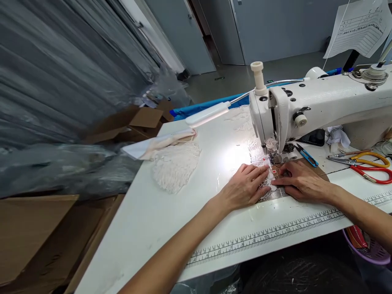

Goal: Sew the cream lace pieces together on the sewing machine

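A white sewing machine point(309, 108) stands at the right, its presser foot point(275, 159) low over a small piece of white lace fabric point(266, 183). My left hand point(246, 185) lies on the lace left of the foot, fingers stretched out and pressing it down. On the other side, my right hand point(301, 181) has its thumb and forefinger close together at the right edge of the lace. The fingertips partly cover the piece. More white lace point(245, 122) lies behind the needle area, partly hidden by the machine head.
A lit lamp point(208, 115) reaches over the white table point(171, 220). Ruffled white fabric point(176, 167) lies left. Blue thread snips point(307, 155), yellow-handled scissors point(367, 157) and red-handled scissors point(372, 173) lie right. A ruler strip point(266, 237) lines the front edge. Cardboard boxes point(36, 237) stand left.
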`<state>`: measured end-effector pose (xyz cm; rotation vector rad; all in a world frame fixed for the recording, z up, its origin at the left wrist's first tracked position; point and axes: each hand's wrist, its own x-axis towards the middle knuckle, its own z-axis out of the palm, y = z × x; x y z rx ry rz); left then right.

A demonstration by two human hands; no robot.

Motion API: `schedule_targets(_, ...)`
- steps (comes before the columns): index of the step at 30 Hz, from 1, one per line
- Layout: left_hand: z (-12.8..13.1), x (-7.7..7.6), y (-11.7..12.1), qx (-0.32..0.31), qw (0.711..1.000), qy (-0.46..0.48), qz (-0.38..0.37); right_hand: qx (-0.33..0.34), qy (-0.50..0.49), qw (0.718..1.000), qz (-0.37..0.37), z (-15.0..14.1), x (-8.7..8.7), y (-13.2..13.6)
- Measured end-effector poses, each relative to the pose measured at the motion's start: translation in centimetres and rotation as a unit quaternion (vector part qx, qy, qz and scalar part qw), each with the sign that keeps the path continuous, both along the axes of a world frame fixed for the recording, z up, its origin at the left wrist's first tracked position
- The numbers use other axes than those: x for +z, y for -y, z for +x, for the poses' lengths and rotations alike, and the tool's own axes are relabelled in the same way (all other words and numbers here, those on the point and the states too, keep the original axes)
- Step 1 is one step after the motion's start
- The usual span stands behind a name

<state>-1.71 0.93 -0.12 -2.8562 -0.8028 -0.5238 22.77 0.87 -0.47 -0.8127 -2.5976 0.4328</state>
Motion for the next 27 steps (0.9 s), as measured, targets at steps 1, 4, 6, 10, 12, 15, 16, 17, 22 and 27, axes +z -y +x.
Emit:
schedule_targets(1, -0.1, -0.1, -0.1, 0.007, 1.000, -0.009, -0.009, -0.001, 0.003, 1.000, -0.001, 0.0, 0.0, 0.0)
schedule_targets(4, -0.1, 0.0, -0.1, 0.024, 0.999, -0.019, -0.035, 0.000, 0.015, 1.000, -0.002, -0.1, 0.2, 0.1)
schedule_targets(6, 0.0, 0.1, 0.2, 0.035, 0.998, -0.019, -0.047, 0.000, 0.022, 1.000, 0.000, -0.1, 0.4, 0.2)
schedule_targets(10, 0.5, 0.0, 0.5, 0.054, 0.998, -0.024, -0.034, -0.003, 0.034, 0.999, 0.009, -0.2, 0.5, 0.2)
schedule_targets(12, 0.8, 0.0, 0.4, 0.063, 0.997, -0.038, -0.019, -0.001, 0.034, 0.999, 0.018, -0.2, 0.4, 0.1)
schedule_targets(15, 1.1, 0.5, -0.2, 0.078, 0.994, -0.072, -0.019, -0.003, 0.024, 0.999, 0.024, -0.1, 0.2, -0.2)
schedule_targets(16, 1.2, 0.6, -0.4, 0.079, 0.993, -0.082, -0.022, -0.006, 0.021, 0.999, 0.024, -0.1, 0.1, -0.3)
schedule_targets(17, 1.3, 0.8, -0.7, 0.078, 0.993, -0.090, -0.026, -0.010, 0.019, 0.999, 0.025, -0.2, 0.1, -0.3)
schedule_targets(22, 1.2, 0.9, -1.3, 0.076, 0.993, -0.073, -0.046, -0.025, 0.043, 0.998, 0.033, -0.5, 0.3, -0.2)
schedule_targets(27, 0.5, 0.6, -1.4, 0.069, 0.994, -0.032, -0.079, -0.037, 0.074, 0.996, 0.037, -1.0, 0.3, 0.0)
